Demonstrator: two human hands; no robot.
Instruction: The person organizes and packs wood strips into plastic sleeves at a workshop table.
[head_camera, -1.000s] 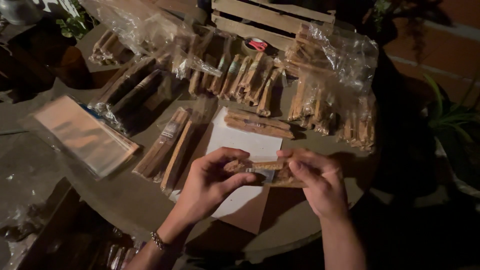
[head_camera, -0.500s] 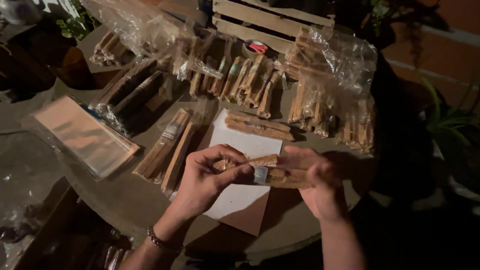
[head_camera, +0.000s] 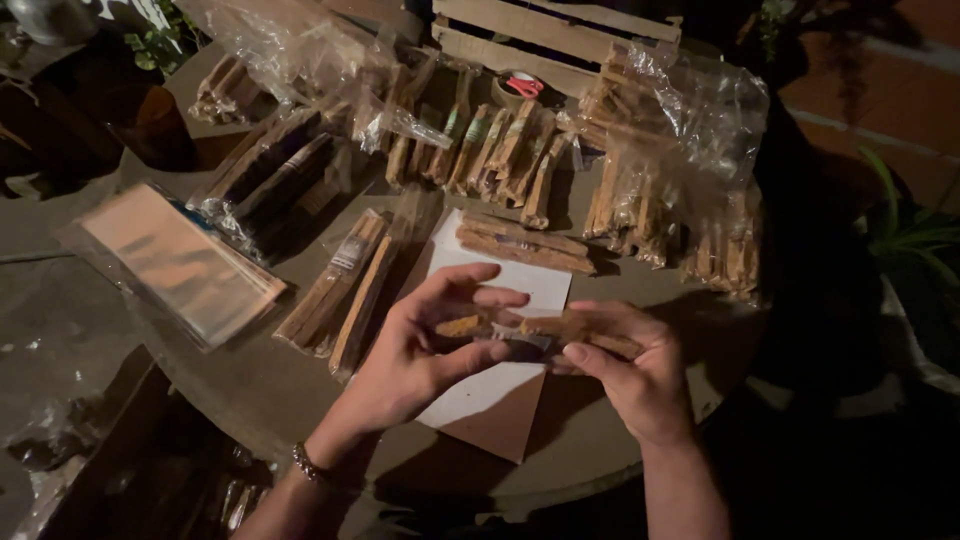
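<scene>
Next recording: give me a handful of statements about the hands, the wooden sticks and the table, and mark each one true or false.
1. Both hands hold a small bundle of wooden sticks between them. True.
2. The left hand wears a bracelet at the wrist. True.
3. The white sheet under the hands lies on the floor. False: it lies on the round table.
4. The right hand rests flat on the table, empty. False: it is raised and grips the bundle's right end.
5. A wooden crate stands at the table's far side. True.
</scene>
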